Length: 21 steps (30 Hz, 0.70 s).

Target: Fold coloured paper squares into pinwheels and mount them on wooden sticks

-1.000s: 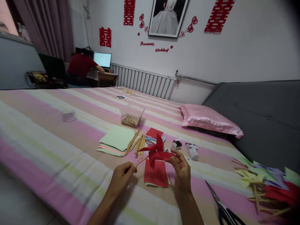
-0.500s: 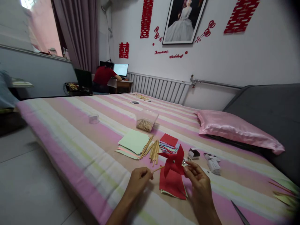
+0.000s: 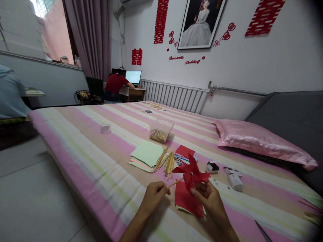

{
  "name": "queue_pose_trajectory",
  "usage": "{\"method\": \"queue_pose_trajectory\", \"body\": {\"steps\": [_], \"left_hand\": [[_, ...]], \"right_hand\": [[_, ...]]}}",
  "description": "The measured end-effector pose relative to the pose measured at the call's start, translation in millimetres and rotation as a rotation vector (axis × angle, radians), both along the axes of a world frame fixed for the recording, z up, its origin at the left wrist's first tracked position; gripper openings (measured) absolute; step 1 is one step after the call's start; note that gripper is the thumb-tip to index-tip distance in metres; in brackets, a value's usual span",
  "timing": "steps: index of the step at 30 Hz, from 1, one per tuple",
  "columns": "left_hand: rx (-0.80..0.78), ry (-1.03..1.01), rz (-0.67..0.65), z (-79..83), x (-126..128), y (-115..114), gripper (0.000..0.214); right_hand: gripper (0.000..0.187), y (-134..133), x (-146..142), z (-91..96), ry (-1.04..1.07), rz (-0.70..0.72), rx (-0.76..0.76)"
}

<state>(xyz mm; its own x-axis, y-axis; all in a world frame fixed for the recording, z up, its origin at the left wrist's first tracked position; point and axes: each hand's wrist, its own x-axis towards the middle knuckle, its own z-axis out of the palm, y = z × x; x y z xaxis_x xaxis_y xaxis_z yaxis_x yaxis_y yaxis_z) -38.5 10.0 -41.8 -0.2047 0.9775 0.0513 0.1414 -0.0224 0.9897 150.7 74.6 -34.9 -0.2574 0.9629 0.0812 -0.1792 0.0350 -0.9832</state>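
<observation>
A red paper pinwheel [image 3: 191, 173] with a small pin at its centre is held up over the bed. My left hand [image 3: 155, 195] is closed in a pinch on its thin wooden stick [image 3: 176, 182]. The fingers of my right hand [image 3: 208, 196] are closed on the lower right blade of the pinwheel, some of them hidden behind the paper. Beneath the pinwheel lies a stack of red paper squares [image 3: 183, 195] with pale sheets under it. Loose wooden sticks [image 3: 169, 164] and a pale green paper stack [image 3: 147, 153] lie just beyond my left hand.
A clear box [image 3: 161, 131] of short sticks stands farther back, beside a small clear container [image 3: 105, 129]. Small boxes [image 3: 234, 179] and scattered pins lie to the right. Scissors [image 3: 262, 231] lie at the near right, a pink pillow [image 3: 263, 139] at the headboard. Someone in red [image 3: 115, 83] sits at a desk.
My right hand has shifted from beside the pinwheel's right edge to its lower right blade, its fingers now behind the paper. The pinwheel's blades have turned. The camera view has shifted slightly.
</observation>
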Motion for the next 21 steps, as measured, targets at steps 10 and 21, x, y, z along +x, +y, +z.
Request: {"method": "queue_pose_trajectory", "body": {"steps": [10,21], "left_hand": [[-0.081,-0.009,0.036,3.2,0.4,-1.7,0.025],[-0.075,-0.018,0.010,-1.8,0.7,0.3,0.024]], "right_hand": [[0.042,-1.2,4.2,8.4,0.113,-0.244,0.108],[0.033,6.4,5.3,-1.4,0.157,-0.368,0.110]]}}
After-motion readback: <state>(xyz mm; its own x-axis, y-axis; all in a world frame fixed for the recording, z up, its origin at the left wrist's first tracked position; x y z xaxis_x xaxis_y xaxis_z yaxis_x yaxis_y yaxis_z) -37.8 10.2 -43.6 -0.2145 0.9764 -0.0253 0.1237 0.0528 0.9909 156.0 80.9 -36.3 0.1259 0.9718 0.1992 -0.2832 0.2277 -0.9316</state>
